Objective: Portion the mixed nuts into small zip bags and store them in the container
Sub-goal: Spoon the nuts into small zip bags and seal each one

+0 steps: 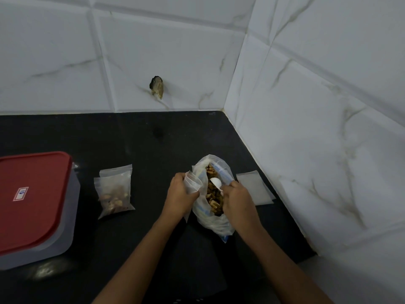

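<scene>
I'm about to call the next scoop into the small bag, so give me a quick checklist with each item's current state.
1. Small clear zip bag gripped in the left hand: ok.
2. That bag's mouth open enough for a spoon: cannot tell, it looks bunched.
3. White plastic spoon held by the right hand, bowl inside the large clear bag of mixed nuts: ok.
4. Spoon loaded: not ok, the bowl shows bare white.
5. Square translucent container with red lid open for storing: not ok, lid on.
6. Flat empty zip bags spare on the black counter, right of the large bag: ok.
</scene>
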The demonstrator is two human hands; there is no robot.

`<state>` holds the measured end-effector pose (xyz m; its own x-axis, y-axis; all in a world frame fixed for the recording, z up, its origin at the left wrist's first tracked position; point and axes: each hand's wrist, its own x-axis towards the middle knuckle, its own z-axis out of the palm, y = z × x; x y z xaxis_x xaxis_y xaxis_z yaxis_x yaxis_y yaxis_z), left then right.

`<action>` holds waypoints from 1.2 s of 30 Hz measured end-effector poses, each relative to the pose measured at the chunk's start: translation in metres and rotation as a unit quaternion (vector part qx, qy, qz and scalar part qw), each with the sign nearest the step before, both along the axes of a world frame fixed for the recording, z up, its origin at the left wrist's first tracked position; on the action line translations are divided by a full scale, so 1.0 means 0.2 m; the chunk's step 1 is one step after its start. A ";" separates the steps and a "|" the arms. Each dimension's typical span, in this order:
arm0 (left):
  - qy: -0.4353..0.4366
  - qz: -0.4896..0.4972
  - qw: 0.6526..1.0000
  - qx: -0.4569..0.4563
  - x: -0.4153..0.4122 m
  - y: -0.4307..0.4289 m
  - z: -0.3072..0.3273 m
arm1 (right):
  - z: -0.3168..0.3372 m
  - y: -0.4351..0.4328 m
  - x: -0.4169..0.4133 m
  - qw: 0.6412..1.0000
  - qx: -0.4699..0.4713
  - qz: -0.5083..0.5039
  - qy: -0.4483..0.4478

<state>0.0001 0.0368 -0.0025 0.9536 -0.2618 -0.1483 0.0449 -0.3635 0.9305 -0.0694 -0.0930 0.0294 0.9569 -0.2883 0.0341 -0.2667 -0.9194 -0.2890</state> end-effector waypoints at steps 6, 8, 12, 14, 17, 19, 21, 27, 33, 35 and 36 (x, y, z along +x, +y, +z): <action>0.039 0.001 0.998 -0.053 -0.02 0.00 0.00 | 0.02 -0.05 -0.01 0.980 0.181 -0.068 -0.036; 0.037 0.000 0.997 -0.062 -0.03 0.00 0.00 | 0.01 -0.05 -0.01 0.978 0.186 -0.082 -0.050; 0.019 0.004 0.998 -0.052 -0.03 -0.02 0.01 | -0.01 -0.01 0.00 0.985 0.137 -0.070 -0.073; 0.033 0.004 0.997 -0.068 -0.03 -0.02 0.01 | -0.01 -0.01 -0.01 0.986 0.134 -0.056 -0.076; 0.057 0.012 0.993 -0.108 -0.04 -0.01 -0.01 | -0.03 0.00 -0.02 0.988 0.137 -0.040 -0.062; 0.063 0.010 0.990 -0.129 -0.04 -0.01 -0.02 | -0.03 0.02 -0.02 0.982 0.174 -0.048 -0.061; 0.072 0.002 0.987 -0.144 -0.05 -0.01 -0.02 | -0.01 0.01 -0.01 0.961 0.255 -0.095 -0.044; 0.073 -0.019 0.989 -0.124 -0.04 -0.01 0.00 | 0.05 -0.11 0.02 0.751 0.596 -0.283 0.024; -0.009 -0.023 0.999 -0.035 -0.01 0.00 0.06 | 0.09 -0.15 -0.01 0.728 0.626 -0.280 0.021; -0.033 -0.021 0.999 -0.021 0.00 0.00 0.08 | 0.10 -0.16 -0.02 0.742 0.612 -0.274 0.016; -0.041 -0.024 0.999 -0.015 0.00 0.00 0.08 | 0.12 -0.16 -0.03 0.747 0.608 -0.270 0.010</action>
<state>-0.0001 0.0370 0.0143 0.9484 -0.3110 -0.0617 -0.0490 -0.3360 0.9406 -0.0759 -0.1251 0.0528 0.6869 -0.4386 -0.5795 -0.5188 0.2623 -0.8136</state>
